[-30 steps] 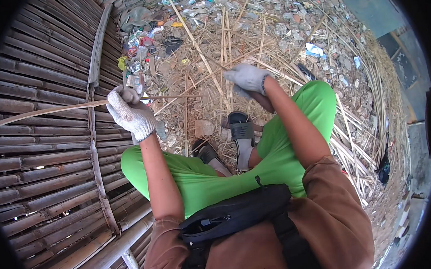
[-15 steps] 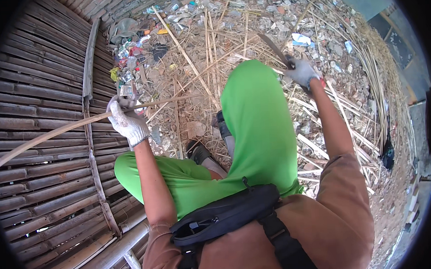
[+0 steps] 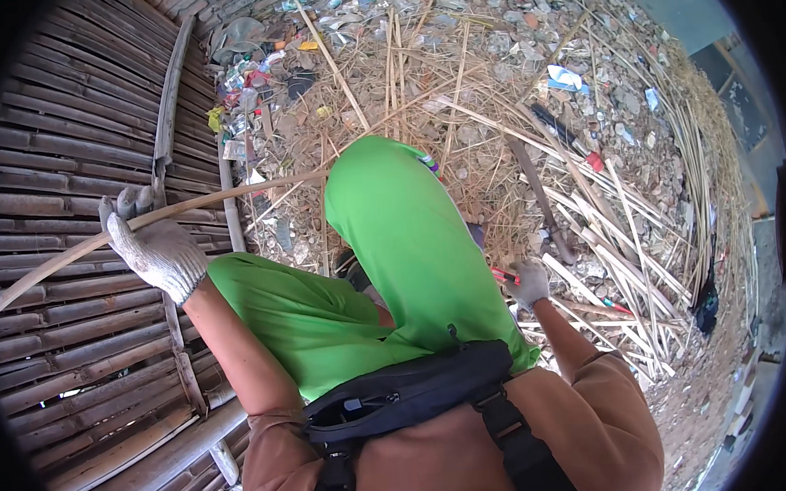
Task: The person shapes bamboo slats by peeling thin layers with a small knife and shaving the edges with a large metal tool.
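Note:
My left hand (image 3: 158,253), in a whitish knit glove, is closed around a long thin bamboo strip (image 3: 241,190). The strip slants from the slatted wall on the left toward my raised knee. Low beside my right thigh, my gloved right hand (image 3: 531,285) grips a red tool with dark parts (image 3: 503,277); most of it is hidden by the hand, so its kind is unclear. A dark-bladed machete (image 3: 532,180) lies on the ground ahead of that hand, among cut bamboo strips (image 3: 598,228).
A bamboo slat wall (image 3: 68,233) rises close on my left. Plastic litter (image 3: 254,76), rubble and straw cover the ground ahead. Long bamboo strips (image 3: 692,162) run along the right. A black waist bag (image 3: 408,390) lies across my lap.
My right hand has let go of the machete, leaving it on the ground, and has drawn back to grip the red tool. My left hand has shifted left and slid along the bamboo strip.

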Tool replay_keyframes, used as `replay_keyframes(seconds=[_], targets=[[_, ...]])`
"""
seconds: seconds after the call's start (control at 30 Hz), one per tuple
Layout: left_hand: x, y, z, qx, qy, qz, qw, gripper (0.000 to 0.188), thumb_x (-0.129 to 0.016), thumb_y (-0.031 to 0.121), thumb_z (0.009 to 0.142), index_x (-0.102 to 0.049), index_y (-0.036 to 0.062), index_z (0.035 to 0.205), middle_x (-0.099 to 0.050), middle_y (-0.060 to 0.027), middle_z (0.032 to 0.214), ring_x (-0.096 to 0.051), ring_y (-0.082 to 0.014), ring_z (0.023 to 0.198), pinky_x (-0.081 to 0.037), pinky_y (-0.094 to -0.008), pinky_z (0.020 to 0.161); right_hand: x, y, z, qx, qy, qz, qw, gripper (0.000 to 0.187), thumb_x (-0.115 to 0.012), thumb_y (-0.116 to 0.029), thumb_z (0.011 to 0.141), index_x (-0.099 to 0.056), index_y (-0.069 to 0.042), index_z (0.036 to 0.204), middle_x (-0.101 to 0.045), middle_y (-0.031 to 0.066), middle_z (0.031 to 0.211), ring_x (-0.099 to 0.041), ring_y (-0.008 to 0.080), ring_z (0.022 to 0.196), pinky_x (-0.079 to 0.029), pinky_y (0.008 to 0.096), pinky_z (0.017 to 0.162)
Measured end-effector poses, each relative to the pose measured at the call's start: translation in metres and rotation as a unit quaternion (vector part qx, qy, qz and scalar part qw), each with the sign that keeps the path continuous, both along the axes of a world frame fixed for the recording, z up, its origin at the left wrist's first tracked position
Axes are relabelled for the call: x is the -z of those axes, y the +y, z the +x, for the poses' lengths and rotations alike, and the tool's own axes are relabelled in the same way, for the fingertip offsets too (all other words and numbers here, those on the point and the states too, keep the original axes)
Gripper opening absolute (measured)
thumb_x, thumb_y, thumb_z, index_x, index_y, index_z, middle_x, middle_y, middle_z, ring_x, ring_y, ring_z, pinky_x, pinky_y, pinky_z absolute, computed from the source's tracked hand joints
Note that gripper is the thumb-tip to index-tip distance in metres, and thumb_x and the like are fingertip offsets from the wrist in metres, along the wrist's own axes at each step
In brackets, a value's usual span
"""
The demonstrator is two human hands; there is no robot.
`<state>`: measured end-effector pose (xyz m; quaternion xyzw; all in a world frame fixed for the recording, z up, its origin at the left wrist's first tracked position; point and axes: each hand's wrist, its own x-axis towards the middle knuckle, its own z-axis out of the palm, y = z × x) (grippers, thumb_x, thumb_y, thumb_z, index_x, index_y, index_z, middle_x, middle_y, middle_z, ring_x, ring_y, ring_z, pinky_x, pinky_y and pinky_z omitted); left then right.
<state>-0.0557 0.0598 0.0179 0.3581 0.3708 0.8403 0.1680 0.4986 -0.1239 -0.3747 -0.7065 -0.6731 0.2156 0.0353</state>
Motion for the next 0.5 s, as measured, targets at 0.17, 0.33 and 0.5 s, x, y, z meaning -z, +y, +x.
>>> replay_keyframes(seconds=[0.17,0.33,0.5], targets=[[-0.058,-0.033,0.012,-0.014,0.009,0.033,0.999,0.039,-0.064,0.027,0.102,-0.064,0.0026,0.132,-0.068,-0.0134,0.110,-0.069,-0.0292,0.093,-0.050,-0.0623,0.108,0.027,0.004,-0.031,0.005,-0.095,0.008,0.995,0.037,-0.077,-0.040,0.079,-0.076,-0.011,0.102,-0.069,0.0172,0.101,-0.069,0.0381,0.099,-0.054,0.0530,0.084],[-0.094,-0.089,-0.016,0.044,0.043,0.049,0.997,0.032,-0.061,0.020,0.104,-0.066,0.0005,0.129,-0.056,-0.0014,0.078,-0.055,-0.0171,0.070,-0.054,-0.0530,0.099,0.008,0.012,-0.018,-0.008,-0.082,-0.054,0.995,0.024,-0.076,-0.022,0.083,-0.073,-0.007,0.100,-0.070,0.0200,0.102,-0.070,0.0398,0.096,-0.055,0.0515,0.085],[-0.100,-0.131,-0.024,-0.067,-0.009,0.137,0.988,0.013,-0.059,0.014,0.103,-0.064,0.0018,0.103,-0.036,0.0031,0.067,-0.037,-0.0128,0.060,-0.057,-0.0430,0.083,-0.025,0.018,0.020,0.116,0.083,-0.007,0.990,0.022,-0.067,-0.015,0.087,-0.066,0.000,0.102,-0.070,0.0238,0.089,-0.070,0.0412,0.085,-0.056,0.0498,0.080]])
